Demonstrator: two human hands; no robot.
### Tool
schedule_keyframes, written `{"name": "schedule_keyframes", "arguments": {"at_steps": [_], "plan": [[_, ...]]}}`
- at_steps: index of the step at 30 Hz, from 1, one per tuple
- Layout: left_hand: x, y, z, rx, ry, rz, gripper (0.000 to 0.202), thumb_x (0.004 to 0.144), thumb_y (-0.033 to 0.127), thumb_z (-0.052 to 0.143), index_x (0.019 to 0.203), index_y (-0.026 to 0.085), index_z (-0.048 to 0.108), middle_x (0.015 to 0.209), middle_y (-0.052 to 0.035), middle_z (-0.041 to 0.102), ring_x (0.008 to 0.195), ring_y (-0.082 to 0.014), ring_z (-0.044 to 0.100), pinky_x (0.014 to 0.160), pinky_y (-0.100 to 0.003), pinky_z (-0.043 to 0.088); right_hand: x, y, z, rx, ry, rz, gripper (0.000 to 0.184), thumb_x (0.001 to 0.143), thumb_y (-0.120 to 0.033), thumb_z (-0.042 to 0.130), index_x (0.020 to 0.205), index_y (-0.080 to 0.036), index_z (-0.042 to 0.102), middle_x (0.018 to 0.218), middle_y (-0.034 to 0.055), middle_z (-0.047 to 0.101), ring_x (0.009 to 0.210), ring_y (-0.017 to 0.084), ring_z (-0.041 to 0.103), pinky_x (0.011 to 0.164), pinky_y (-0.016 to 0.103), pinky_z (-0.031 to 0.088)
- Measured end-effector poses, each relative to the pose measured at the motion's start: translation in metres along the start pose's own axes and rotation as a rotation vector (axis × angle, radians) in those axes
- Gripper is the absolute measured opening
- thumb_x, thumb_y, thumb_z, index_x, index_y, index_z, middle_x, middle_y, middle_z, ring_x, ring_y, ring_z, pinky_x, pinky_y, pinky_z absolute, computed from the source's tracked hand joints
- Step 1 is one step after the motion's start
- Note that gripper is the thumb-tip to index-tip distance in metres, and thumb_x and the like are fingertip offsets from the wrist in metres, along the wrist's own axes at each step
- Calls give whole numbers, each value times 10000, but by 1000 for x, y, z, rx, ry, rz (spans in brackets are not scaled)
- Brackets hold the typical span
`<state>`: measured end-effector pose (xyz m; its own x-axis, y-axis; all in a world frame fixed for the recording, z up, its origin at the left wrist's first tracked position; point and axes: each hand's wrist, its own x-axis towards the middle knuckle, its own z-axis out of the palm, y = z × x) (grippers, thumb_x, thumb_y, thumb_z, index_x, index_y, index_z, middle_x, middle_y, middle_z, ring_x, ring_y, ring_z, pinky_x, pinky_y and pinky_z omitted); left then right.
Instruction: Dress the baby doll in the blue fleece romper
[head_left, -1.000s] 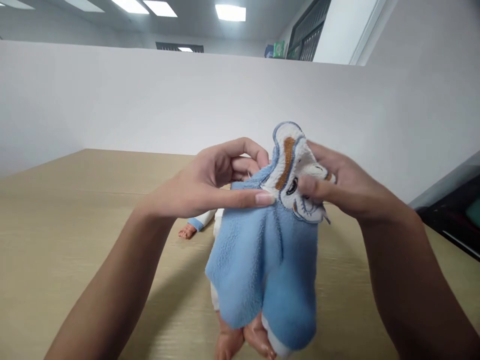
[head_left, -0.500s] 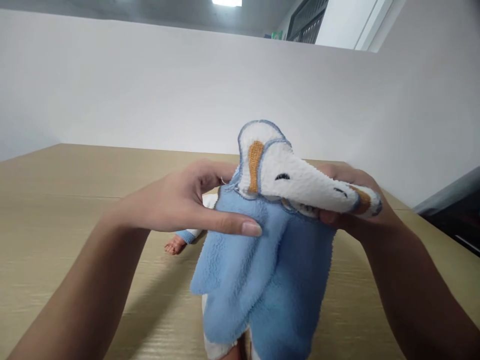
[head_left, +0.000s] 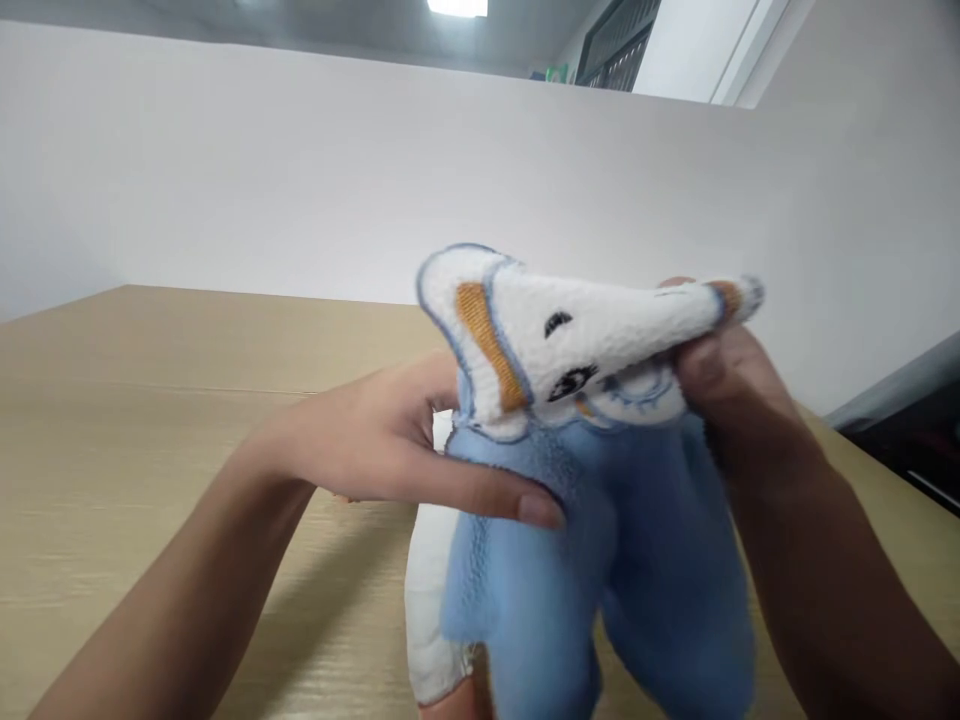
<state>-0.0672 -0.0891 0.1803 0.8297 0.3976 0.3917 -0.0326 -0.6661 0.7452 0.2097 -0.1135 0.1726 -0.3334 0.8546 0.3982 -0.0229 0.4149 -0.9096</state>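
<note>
Both hands hold up a blue fleecy hand towel with a white animal head, embroidered dark eyes and orange patches. My left hand grips its left side, thumb across the blue cloth in front and fingers hidden behind. My right hand pinches the right end of the white head, which is folded forward. Beneath and behind the towel lies a doll in white clothes. One of its lower legs shows at the bottom, and a sliver of its hand shows under my left wrist. The towel covers most of the doll.
A light wood table spreads under everything. A white partition rises along its back edge. At the far right stands a dark object that I cannot make out.
The towel's head has turned and its right end has risen with my right hand. The lower cloth has swung right, baring more of the doll's leg. My left hand has moved slightly down and right.
</note>
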Motion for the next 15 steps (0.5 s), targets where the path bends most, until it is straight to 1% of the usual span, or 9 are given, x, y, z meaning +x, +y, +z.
{"name": "schedule_keyframes", "arguments": {"at_steps": [2, 3, 5, 6, 7, 9, 10, 12, 15], "plan": [[0, -4, 1, -44, 43, -5, 247, 897, 279, 857, 1140, 265, 809, 1020, -23, 821, 1076, -268, 774, 913, -332, 662, 1, 13, -7, 4, -169, 84, 624, 895, -617, 833, 1400, -288, 669, 1347, 76, 732, 1284, 320, 706, 1055, 372, 598], [0, -6, 2, -76, 65, -1, 214, 926, 274, 829, 1139, 267, 807, 1036, -17, 818, 1063, -253, 775, 912, -319, 656, 3, 20, -12, 12, -275, 137, 727, 865, -612, 864, 1460, -260, 639, 1373, 97, 725, 1280, 323, 710, 1064, 376, 598], [0, -12, 2, -132, 105, 6, 149, 970, 267, 781, 1118, 269, 800, 1051, -1, 810, 1030, -220, 772, 894, -284, 642, 7, 30, -21, 15, -501, 251, 859, 790, -555, 940, 1513, -225, 614, 1352, 114, 740, 1231, 326, 737, 1009, 378, 632], [0, -15, 2, -149, 119, 4, 116, 979, 270, 771, 1093, 264, 796, 1028, 8, 803, 993, -204, 768, 865, -265, 636, 10, 33, -22, -8, -599, 298, 851, 768, -502, 964, 1501, -222, 634, 1312, 104, 761, 1204, 321, 749, 976, 371, 648], [0, -17, 1, -159, 130, -10, 79, 979, 277, 773, 1052, 254, 791, 984, 14, 791, 940, -190, 760, 822, -248, 629, 13, 33, -22, -49, -683, 325, 798, 761, -442, 975, 1467, -226, 672, 1269, 86, 781, 1190, 313, 755, 964, 363, 653], [-1, -21, 0, -169, 137, -68, 80, 962, 302, 795, 960, 228, 766, 870, 20, 750, 809, -167, 725, 708, -224, 604, 16, 29, -16, -133, -794, 278, 640, 764, -319, 973, 1359, -228, 757, 1203, 54, 808, 1208, 299, 744, 1023, 358, 632], [-1, -22, 0, -174, 136, -101, 110, 952, 314, 806, 935, 221, 751, 826, 23, 725, 758, -158, 703, 657, -215, 585, 16, 26, -11, -156, -822, 217, 576, 761, -269, 969, 1305, -224, 788, 1189, 44, 815, 1232, 292, 731, 1074, 354, 606], [-4, -23, -2, -180, 118, -138, 132, 945, 323, 815, 961, 220, 735, 812, 24, 705, 719, -146, 680, 621, -208, 568, 14, 20, -3, -147, -798, 121, 495, 750, -200, 962, 1224, -226, 820, 1178, 24, 821, 1243, 274, 720, 1116, 324, 573], [-9, -22, -5, -166, 28, -138, 189, 937, 348, 825, 1031, 209, 738, 837, 9, 723, 752, -159, 701, 693, -235, 604, 5, 15, 2, -46, -667, 112, 433, 735, -178, 954, 1142, -235, 817, 1086, -13, 823, 1097, 247, 763, 955, 265, 626]]}}
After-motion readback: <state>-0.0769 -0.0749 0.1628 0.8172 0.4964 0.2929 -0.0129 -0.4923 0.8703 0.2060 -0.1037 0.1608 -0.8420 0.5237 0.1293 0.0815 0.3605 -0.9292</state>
